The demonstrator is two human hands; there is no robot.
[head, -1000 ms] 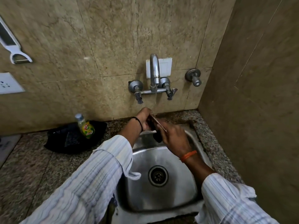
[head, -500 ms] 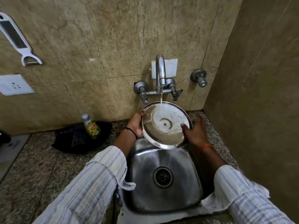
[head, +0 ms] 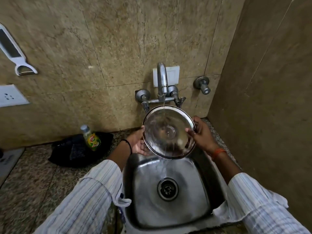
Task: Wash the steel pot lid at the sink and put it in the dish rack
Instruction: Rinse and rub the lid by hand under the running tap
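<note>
The round steel pot lid (head: pixel 162 132) is held tilted toward me above the back of the steel sink (head: pixel 199 183), its inner face showing. Water from the wall tap (head: pixel 162 80) falls on it and runs off its lower edge into the basin. My left hand (head: pixel 139 142) supports the lid's left rim from below and behind. My right hand (head: pixel 200 134) grips the right rim, thumb on the inner face. No dish rack is in view.
A dish soap bottle (head: pixel 92 138) stands on a black cloth (head: pixel 70 152) on the granite counter (head: pixel 33 183) left of the sink. A peeler (head: pixel 15 53) and a wall socket (head: pixel 10 97) are on the left wall. A tiled side wall (head: pixel 263 115) stands close on the right.
A second ago both hands held the lid edge-on under the tap. It has since been turned with its inner face toward me and tilted, and water now runs off into the basin.
</note>
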